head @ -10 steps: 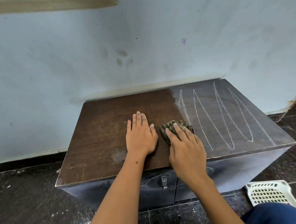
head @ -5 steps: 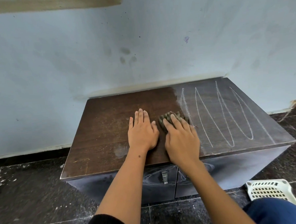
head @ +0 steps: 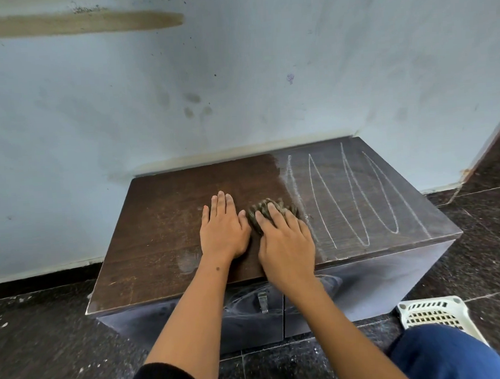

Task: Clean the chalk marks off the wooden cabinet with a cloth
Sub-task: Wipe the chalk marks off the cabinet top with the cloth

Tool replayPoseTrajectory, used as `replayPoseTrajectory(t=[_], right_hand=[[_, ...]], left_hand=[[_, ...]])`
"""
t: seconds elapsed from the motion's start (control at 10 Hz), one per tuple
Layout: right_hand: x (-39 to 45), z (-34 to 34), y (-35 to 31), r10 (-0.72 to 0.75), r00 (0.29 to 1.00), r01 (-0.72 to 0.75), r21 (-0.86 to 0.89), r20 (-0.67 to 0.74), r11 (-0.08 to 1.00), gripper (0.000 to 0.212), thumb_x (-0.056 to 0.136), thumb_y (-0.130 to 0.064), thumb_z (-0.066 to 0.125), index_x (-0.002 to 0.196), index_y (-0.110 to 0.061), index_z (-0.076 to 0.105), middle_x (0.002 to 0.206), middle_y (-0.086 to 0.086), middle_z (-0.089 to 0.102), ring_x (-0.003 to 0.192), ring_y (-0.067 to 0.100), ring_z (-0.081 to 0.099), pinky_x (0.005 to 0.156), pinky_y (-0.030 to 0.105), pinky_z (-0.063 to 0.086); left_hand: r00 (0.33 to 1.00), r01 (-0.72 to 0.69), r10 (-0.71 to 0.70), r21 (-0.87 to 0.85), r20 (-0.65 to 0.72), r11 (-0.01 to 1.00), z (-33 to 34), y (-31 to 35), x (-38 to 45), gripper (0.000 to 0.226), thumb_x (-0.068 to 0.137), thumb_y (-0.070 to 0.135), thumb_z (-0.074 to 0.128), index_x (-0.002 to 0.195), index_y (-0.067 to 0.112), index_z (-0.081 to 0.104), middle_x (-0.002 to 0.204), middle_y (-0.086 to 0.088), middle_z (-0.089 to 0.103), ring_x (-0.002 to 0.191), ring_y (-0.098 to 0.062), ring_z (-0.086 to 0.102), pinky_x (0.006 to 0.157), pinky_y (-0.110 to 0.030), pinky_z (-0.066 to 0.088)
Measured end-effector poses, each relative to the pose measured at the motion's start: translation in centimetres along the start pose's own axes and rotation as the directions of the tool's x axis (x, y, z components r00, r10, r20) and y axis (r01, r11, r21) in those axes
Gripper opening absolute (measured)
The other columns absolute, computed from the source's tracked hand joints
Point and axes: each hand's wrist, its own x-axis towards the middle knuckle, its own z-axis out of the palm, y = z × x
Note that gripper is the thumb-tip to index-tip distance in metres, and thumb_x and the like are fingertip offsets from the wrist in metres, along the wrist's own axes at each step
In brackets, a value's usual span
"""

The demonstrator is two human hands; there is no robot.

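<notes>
The cloth (head: 270,214) is bunched on the cabinet (head: 163,224) top, at the boundary between wiped wood and the chalk marks (head: 357,194) to its right. It is pressed down under the straight, slightly spread fingers of the right hand (head: 287,239). The left hand (head: 223,229) is laid flat beside it, fingers together. The cloth is judged soft, light and easily crumpled, best held from above under the palm.

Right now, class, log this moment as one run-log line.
left hand: flat on cabinet | right hand: pressing cloth | left half clean | chalk marks remain right
</notes>
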Motion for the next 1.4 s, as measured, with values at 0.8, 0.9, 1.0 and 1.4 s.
replayPoseTrajectory(t=[0.8, 0.9, 1.0, 1.4], right_hand=[[-2.0, -1.1, 0.6, -0.058, 0.998, 0.058, -0.014, 0.037, 0.998, 0.052, 0.083, -0.029, 0.028, 0.124, -0.028, 0.062, 0.134, 0.000, 0.057, 0.121, 0.024, 0.055, 0.099, 0.038, 0.045], [2.2, -0.5, 0.5, -0.082, 0.982, 0.082, 0.005, 0.168, 0.997, 0.048, 0.095, -0.030, 0.028, 0.141, -0.029, 0.041, 0.152, -0.002, 0.032, 0.140, 0.022, 0.029, 0.113, 0.037, 0.024], [4.3, -0.2, -0.1, -0.053, 0.985, 0.059, -0.035, 0.166, 0.998, 0.047, 0.097, -0.030, 0.032, 0.143, -0.029, 0.036, 0.155, -0.001, 0.026, 0.142, 0.023, 0.023, 0.114, 0.037, 0.019], [-1.6, -1.4, 0.0, -0.013, 0.992, 0.016, -0.021, 0.129, 1.000, 0.053, 0.090, -0.030, 0.026, 0.139, -0.029, 0.044, 0.151, 0.000, 0.036, 0.138, 0.024, 0.033, 0.112, 0.039, 0.027]], left_hand=[[0.999, -0.005, 0.005, 0.027, 0.031, 1.000, -0.2, 0.1, -2.8, 0.057, 0.103, 0.037, 0.013, 0.152, 0.010, 0.003, 0.160, -0.009, -0.003, 0.147, -0.022, -0.005, 0.119, -0.037, -0.002], [0.999, -0.002, 0.001, 0.031, 0.040, 1.000, -0.3, 0.2, -2.7, 0.057, 0.103, 0.037, 0.013, 0.152, 0.010, 0.004, 0.160, -0.008, -0.003, 0.147, -0.021, -0.005, 0.119, -0.038, -0.002], [0.999, 0.004, -0.005, 0.017, 0.050, 1.000, -0.5, 0.3, -2.8, 0.057, 0.103, 0.036, 0.014, 0.152, 0.010, 0.005, 0.160, -0.008, -0.003, 0.147, -0.021, -0.005, 0.119, -0.038, -0.002], [0.996, -0.015, 0.013, 0.025, 0.091, 1.000, -0.8, -0.5, -6.4, 0.058, 0.102, 0.038, 0.011, 0.152, 0.011, -0.001, 0.160, -0.006, -0.007, 0.147, -0.020, -0.009, 0.118, -0.036, -0.005]])
